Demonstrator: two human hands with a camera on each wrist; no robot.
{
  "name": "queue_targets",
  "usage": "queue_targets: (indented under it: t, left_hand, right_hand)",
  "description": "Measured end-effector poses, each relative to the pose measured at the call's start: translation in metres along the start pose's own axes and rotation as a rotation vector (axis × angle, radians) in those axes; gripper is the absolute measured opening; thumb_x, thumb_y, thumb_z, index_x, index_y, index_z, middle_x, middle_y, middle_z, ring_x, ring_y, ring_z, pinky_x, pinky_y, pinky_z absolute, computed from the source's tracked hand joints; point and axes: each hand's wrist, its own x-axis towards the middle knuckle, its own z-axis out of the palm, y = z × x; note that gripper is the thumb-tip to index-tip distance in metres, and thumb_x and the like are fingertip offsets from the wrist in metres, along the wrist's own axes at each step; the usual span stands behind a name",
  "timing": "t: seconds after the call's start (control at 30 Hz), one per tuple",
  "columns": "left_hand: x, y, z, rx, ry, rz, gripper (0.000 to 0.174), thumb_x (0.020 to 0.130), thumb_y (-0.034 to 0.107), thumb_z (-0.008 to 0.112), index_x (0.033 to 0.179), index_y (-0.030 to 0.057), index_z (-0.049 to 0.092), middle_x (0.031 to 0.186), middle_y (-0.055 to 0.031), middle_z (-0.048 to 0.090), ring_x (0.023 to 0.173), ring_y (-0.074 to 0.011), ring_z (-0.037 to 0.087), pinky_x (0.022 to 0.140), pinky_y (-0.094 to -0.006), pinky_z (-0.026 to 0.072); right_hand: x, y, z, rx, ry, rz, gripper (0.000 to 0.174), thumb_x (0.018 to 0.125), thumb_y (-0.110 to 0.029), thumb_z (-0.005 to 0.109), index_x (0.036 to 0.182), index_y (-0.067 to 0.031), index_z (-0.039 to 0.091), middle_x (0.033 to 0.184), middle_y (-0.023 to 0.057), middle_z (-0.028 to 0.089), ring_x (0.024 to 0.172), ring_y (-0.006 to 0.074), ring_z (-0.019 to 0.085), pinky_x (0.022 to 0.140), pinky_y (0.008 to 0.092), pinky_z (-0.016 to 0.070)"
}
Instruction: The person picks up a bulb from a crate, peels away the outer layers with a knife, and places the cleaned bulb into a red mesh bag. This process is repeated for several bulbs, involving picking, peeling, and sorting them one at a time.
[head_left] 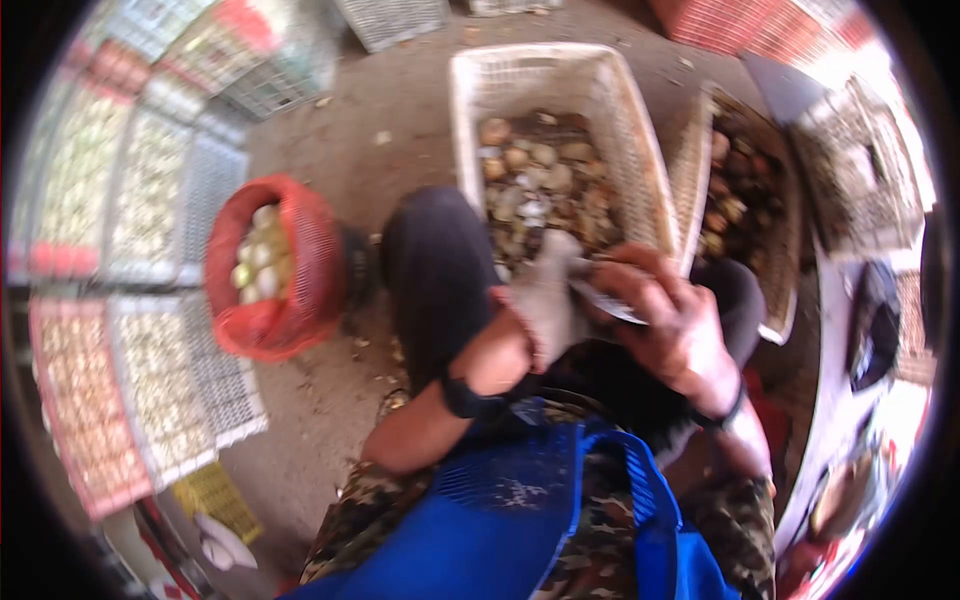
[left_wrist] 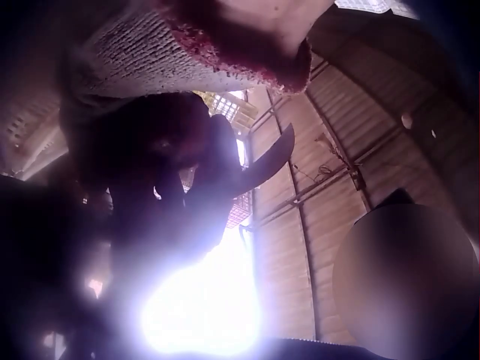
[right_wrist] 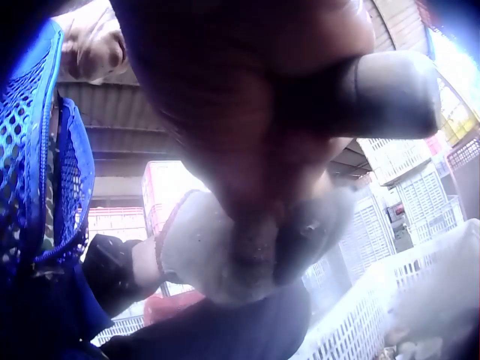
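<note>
My right hand, bare, grips a knife by its dark, thick handle. The knife's blade points toward the gloved left hand; its curved tip shows against the roof in the left wrist view. A pale knitted glove with a reddish cuff covers my left hand, held close against the right one above the lap. In the right wrist view the gloved fingers meet the right thumb. I cannot tell what the left hand holds. Just beyond the hands stands a white crate with onions and loose skins.
A red mesh sack with peeled white onions stands left of the knees. Right of the white crate, another crate holds brown onions. Filled crates are stacked along the left. A blue mesh strap crosses the lap.
</note>
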Motion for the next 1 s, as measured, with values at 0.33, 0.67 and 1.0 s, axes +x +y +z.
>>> queue_targets:
  t: [0.33,0.67,1.0]
  left_hand:
    - [-0.033,0.006,0.002,-0.127,0.071,0.253,0.089,0.097,0.072,0.028,0.114,-0.0076,0.063,0.1,-0.0166,0.071,0.085,-0.0235,0.072,0.077,-0.0346,0.0613]
    - [-0.049,0.013,0.012,0.117,0.211,0.345,0.099,0.09,0.081,0.026,0.112,-0.0087,0.062,0.097,-0.0194,0.071,0.093,-0.0274,0.072,0.083,-0.0383,0.0612]
    - [-0.054,0.003,0.006,0.074,0.16,0.477,0.101,0.085,0.086,0.03,0.109,-0.0056,0.063,0.1,-0.0199,0.071,0.092,-0.0282,0.072,0.08,-0.0372,0.061]
  right_hand:
    - [-0.032,-0.028,0.001,0.446,0.149,0.255,0.043,0.092,-0.025,0.074,0.123,0.0011,0.061,0.109,0.0124,0.068,0.067,0.0137,0.067,0.064,0.0289,0.0555]
    - [-0.055,-0.055,0.014,0.977,-0.171,0.667,0.058,0.106,-0.05,0.039,0.097,0.0008,0.065,0.077,0.0038,0.065,0.055,0.0072,0.06,0.049,0.021,0.0446]
    - [-0.061,-0.06,0.014,1.115,-0.177,0.737,0.057,0.107,-0.049,0.037,0.094,0.0003,0.065,0.074,0.0047,0.065,0.054,0.0079,0.059,0.047,0.021,0.0446]
